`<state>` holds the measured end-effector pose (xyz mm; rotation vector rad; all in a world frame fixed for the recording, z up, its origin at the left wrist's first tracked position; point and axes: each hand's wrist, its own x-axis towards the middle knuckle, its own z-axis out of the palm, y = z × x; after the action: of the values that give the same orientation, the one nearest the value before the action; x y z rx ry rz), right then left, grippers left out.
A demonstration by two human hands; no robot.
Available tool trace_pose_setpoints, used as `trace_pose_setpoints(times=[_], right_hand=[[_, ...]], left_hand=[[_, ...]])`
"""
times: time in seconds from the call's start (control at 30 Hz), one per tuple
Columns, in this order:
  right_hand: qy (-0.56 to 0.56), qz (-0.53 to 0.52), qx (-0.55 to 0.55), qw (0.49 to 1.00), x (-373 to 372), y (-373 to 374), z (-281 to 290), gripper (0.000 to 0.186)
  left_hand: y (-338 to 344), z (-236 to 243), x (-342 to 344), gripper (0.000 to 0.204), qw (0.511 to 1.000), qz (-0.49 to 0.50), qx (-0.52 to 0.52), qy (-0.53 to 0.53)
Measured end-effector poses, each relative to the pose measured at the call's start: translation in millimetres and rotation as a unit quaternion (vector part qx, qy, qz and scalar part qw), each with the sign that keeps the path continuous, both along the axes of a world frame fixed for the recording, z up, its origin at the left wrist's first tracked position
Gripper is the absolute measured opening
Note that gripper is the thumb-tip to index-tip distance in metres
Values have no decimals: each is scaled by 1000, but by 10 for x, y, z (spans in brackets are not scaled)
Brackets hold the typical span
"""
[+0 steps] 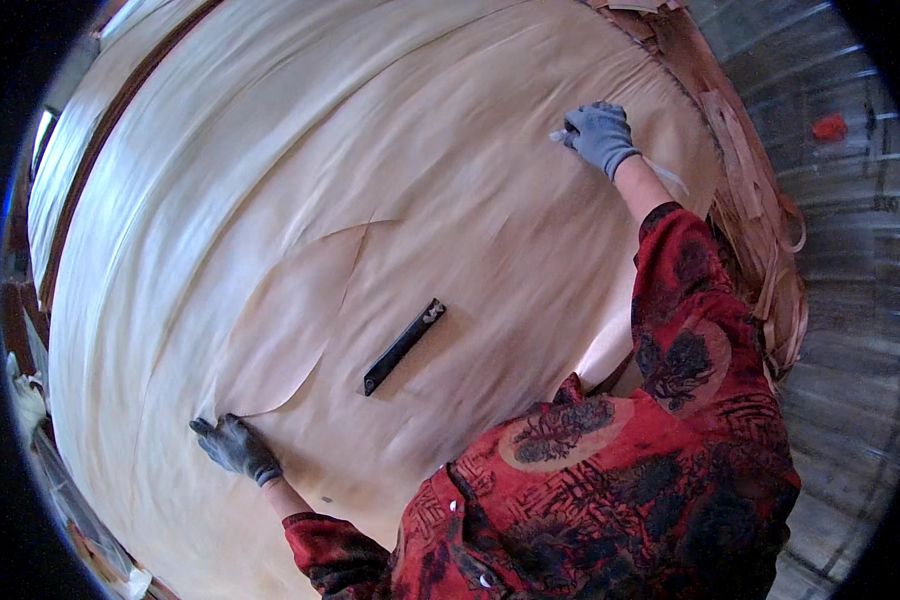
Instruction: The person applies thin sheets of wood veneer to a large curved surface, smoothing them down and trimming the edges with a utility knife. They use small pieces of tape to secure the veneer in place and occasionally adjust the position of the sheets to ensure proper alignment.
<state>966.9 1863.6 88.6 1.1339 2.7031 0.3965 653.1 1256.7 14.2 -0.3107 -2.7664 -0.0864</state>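
Observation:
A broad stack of pale, thin wood veneer sheets (450, 180) spreads out before me. On it lies a loose veneer patch (295, 310) with curved, slightly raised edges. My left hand (236, 447), in a grey glove with dark fingers, rests on the sheet at the patch's lower tip, its fingers stretched out. Farther off to the right, my gloved right hand (602, 136) is closed on a whitish, see-through strip (558, 135); a strip end also shows beside the wrist. Between my hands, a narrow black tool (403, 347) lies slantwise on the veneer, touched by neither.
Torn brown veneer strips (745, 190) hang along the stack's right edge. Beyond them is a grey floor (850, 300) with a red object (829, 128) on it. A dark brown strip (100, 140) runs along the far left of the sheets.

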Motion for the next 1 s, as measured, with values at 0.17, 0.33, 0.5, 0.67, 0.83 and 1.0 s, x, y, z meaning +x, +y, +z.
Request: trace_pose_setpoints(times=[0.17, 0.33, 0.5, 0.67, 0.83, 1.0], right_hand=[[63, -41, 30, 997, 80, 68, -15, 26], [102, 6, -7, 995, 263, 266, -70, 31], [49, 6, -6, 999, 116, 229, -81, 25], [0, -24, -28, 999, 64, 258, -101, 17], [-99, -13, 96, 990, 80, 174, -314, 11], [-79, 73, 132, 985, 69, 38, -406, 12]], left_hand=[[-14, -5, -3, 61, 999, 7, 33, -21], [-45, -55, -42, 60, 999, -17, 38, 12], [-33, -19, -18, 59, 999, -14, 26, 19], [-61, -38, -27, 58, 998, -37, 39, 28], [67, 61, -1, 58, 1000, -4, 10, -21], [-61, -10, -23, 59, 999, -28, 12, 21]])
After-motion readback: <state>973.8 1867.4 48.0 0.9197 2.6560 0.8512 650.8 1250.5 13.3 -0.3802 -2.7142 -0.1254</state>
